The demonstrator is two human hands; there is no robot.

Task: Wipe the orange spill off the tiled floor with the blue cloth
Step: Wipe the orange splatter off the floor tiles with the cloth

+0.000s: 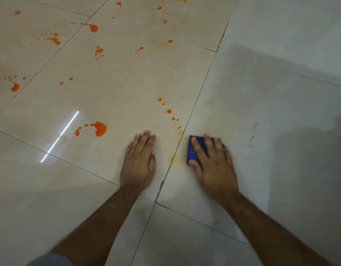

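Observation:
Orange spill lies in many drops and blobs on the beige tiled floor (127, 83). The biggest orange blob (99, 128) sits left of my hands; a trail of small orange drops (168, 111) runs just beyond them. A faint orange smear (175, 156) marks the grout line between my hands. My right hand (212, 162) presses flat on the folded blue cloth (191, 150), which shows under my fingers and thumb. My left hand (140, 160) rests flat on the tile, fingers together, holding nothing.
More orange splashes (93, 28) spread across the far left tiles, up to the top edge. The tiles on the right (281, 112) show no orange, only grey shadow and a few dark specks. A bright light streak (59, 136) reflects on the left.

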